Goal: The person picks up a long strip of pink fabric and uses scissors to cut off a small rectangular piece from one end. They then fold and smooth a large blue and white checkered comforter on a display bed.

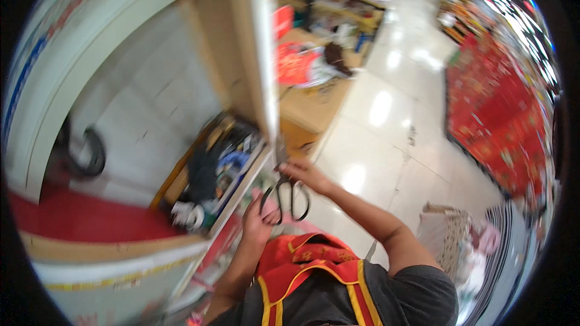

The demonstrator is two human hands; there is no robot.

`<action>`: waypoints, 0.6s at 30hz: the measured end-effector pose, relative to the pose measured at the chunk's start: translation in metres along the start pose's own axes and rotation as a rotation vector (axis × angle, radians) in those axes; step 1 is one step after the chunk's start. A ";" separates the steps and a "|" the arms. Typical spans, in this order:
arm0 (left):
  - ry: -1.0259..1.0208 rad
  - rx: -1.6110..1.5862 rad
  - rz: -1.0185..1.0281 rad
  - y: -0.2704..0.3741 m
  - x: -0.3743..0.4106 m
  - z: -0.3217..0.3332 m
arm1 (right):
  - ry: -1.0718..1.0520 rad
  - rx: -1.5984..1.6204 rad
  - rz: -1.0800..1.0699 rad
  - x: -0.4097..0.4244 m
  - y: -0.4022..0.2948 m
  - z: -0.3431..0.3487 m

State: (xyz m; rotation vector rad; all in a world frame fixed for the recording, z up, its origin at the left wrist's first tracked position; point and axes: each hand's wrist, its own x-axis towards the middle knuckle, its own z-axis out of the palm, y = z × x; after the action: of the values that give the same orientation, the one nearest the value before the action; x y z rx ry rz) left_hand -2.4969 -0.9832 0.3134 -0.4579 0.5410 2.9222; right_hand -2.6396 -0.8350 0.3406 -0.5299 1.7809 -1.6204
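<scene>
A pair of scissors (283, 182) with large black loop handles is held in front of my body, blades pointing away from me. My right hand (306, 174) pinches it around the pivot, below the blurred blades. At the left handle loop, the curled fingers of my left hand (259, 217) grip the black ring. Something pink (263, 203) shows behind that loop; whether my left hand touches it is unclear. I wear a red apron (312, 253) with yellow edging over a dark shirt.
Left of my hands, a counter's upright panel (244, 54) stands close. A cluttered open drawer or box (204, 167) sits beside it. Ahead is a wooden desk (317, 104) with red bags (297, 63). Right lie a tiled floor (376, 145), a red patterned cloth (494, 113) and a carton (437, 231).
</scene>
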 end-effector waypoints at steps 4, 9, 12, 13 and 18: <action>0.152 0.196 0.033 -0.045 0.007 0.024 | 0.386 0.072 -0.160 -0.058 0.052 -0.011; 0.078 0.320 0.012 -0.094 0.024 0.058 | 0.577 -0.145 0.000 -0.149 0.073 -0.016; 0.059 0.429 -0.005 -0.127 0.027 0.075 | 0.689 -0.126 -0.004 -0.178 0.072 -0.027; 0.086 0.432 -0.015 -0.136 0.025 0.083 | 0.729 -0.143 -0.002 -0.189 0.068 -0.029; -0.005 0.488 -0.085 -0.176 0.014 0.109 | 0.813 0.008 0.001 -0.228 0.074 -0.040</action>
State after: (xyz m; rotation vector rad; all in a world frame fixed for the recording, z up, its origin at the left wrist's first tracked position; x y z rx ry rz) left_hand -2.5068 -0.7789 0.3479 -0.3930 1.1580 2.5787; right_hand -2.4988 -0.6393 0.3142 0.1854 2.3178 -2.0024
